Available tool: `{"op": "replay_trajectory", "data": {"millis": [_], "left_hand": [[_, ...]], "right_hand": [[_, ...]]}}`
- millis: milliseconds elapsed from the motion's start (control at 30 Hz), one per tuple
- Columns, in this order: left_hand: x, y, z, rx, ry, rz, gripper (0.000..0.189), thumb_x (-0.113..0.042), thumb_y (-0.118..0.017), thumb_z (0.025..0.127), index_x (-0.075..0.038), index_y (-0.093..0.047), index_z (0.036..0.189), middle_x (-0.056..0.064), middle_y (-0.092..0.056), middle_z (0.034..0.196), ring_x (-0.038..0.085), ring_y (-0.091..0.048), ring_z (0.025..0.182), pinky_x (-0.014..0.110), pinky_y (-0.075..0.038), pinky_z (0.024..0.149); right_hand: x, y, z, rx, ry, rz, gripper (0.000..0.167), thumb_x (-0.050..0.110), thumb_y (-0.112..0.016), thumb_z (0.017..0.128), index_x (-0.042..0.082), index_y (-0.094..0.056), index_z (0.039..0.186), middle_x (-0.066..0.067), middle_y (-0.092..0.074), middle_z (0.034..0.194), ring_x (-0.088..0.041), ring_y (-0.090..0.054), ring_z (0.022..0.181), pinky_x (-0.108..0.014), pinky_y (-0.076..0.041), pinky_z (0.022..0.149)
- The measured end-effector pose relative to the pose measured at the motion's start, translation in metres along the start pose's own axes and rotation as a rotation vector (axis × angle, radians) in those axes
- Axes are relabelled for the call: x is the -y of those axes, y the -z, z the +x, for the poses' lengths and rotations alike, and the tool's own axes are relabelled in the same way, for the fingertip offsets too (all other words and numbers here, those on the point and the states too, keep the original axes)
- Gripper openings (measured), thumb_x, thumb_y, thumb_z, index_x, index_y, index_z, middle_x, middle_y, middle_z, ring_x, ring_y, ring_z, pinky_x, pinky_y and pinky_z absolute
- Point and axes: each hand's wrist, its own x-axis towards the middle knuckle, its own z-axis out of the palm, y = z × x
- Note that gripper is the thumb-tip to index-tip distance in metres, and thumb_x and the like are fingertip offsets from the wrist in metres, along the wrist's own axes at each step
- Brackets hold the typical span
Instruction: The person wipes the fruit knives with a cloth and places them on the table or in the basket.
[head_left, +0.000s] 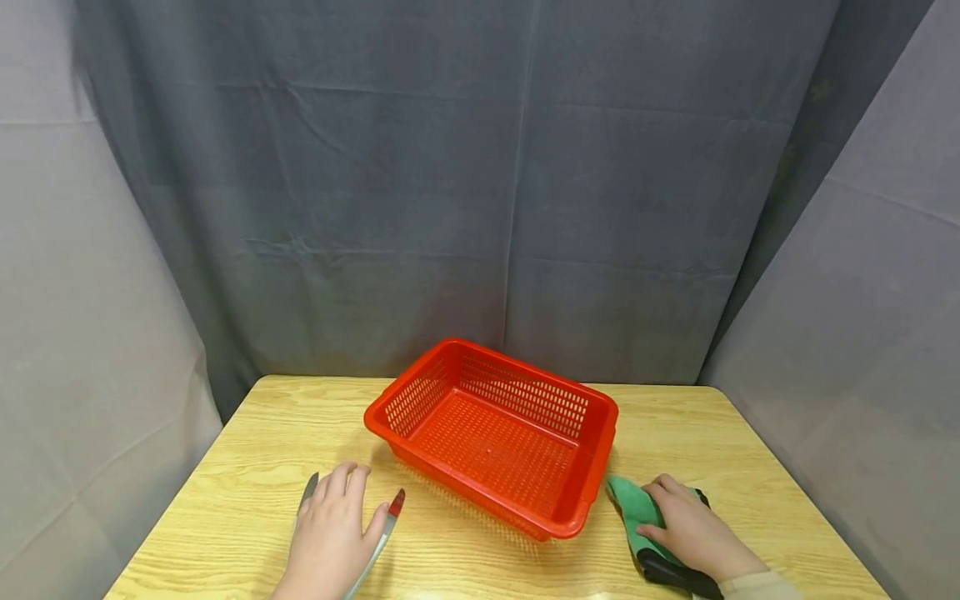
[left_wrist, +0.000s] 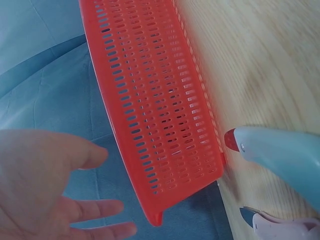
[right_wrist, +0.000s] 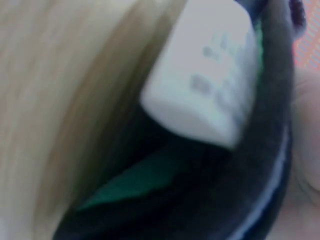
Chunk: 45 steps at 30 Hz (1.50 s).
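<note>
My left hand (head_left: 330, 529) hovers over the front left of the table, fingers spread and gripping nothing. Under and beside it lie two tools. One has a pale blue, curved handle (left_wrist: 280, 150) with a red tip; the other, with a pale handle and short dark blade (left_wrist: 247, 216), looks like small pruning shears. The hand hides part of both in the head view. On the right, my right hand (head_left: 697, 533) grips a green and black glove (head_left: 633, 504) between thumb and fingers, low at the tabletop. A white printed label (right_wrist: 210, 65) shows at its black opening, blurred.
A red perforated plastic basket (head_left: 461, 483) stands at an angle mid-table between the hands, with nothing inside. The wooden table (head_left: 292, 417) ends at a grey curtain (head_left: 390, 208) behind, and pale cloths hang at both sides.
</note>
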Motion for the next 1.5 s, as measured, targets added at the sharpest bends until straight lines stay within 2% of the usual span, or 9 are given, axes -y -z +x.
{"op": "replay_trajectory", "data": {"millis": [567, 800, 933, 1200, 1500], "left_hand": [[0.000, 0.001, -0.002, 0.008, -0.007, -0.003, 0.049, -0.031, -0.078, 0.089, -0.002, -0.063, 0.125, 0.019, -0.062, 0.127, 0.040, -0.061, 0.114, 0.060, -0.053, 0.086], [0.001, 0.000, -0.001, 0.017, 0.004, -0.002, 0.048, -0.032, -0.077, 0.089, -0.002, -0.064, 0.125, 0.018, -0.062, 0.128, 0.040, -0.061, 0.115, 0.060, -0.052, 0.089], [0.002, 0.000, -0.001, 0.012, -0.002, -0.005, 0.048, -0.032, -0.077, 0.089, -0.002, -0.064, 0.124, 0.018, -0.062, 0.127, 0.040, -0.061, 0.114, 0.060, -0.052, 0.089], [0.002, 0.000, -0.001, 0.022, 0.005, -0.007, 0.049, -0.032, -0.078, 0.089, -0.002, -0.063, 0.124, 0.016, -0.062, 0.126, 0.037, -0.061, 0.115, 0.059, -0.053, 0.089], [0.002, 0.000, -0.001, 0.024, 0.002, -0.004, 0.047, -0.032, -0.078, 0.089, -0.003, -0.064, 0.124, 0.015, -0.062, 0.126, 0.036, -0.062, 0.113, 0.059, -0.053, 0.086]], "right_hand": [[0.009, -0.002, 0.000, -0.049, 0.000, -0.025, 0.038, 0.024, -0.086, 0.081, 0.007, -0.070, 0.112, 0.000, -0.064, 0.099, -0.016, -0.064, 0.088, -0.041, -0.056, 0.081], [0.010, 0.000, 0.001, -0.057, -0.017, 0.019, 0.030, 0.015, -0.084, 0.084, 0.005, -0.070, 0.109, -0.002, -0.063, 0.098, -0.018, -0.065, 0.089, -0.042, -0.057, 0.081], [0.008, 0.000, 0.002, -0.088, -0.027, 0.041, 0.027, 0.010, -0.081, 0.086, 0.001, -0.068, 0.107, -0.007, -0.063, 0.099, -0.021, -0.066, 0.090, -0.044, -0.057, 0.081], [0.004, 0.001, 0.002, -0.141, -0.085, 0.035, 0.032, 0.012, -0.076, 0.091, -0.006, -0.062, 0.115, -0.016, -0.068, 0.104, -0.032, -0.070, 0.096, -0.052, -0.057, 0.082], [0.001, 0.005, 0.000, -0.218, -0.094, 0.046, 0.029, 0.015, -0.075, 0.093, 0.002, -0.061, 0.116, -0.010, -0.070, 0.101, -0.026, -0.069, 0.088, -0.049, -0.056, 0.074]]}}
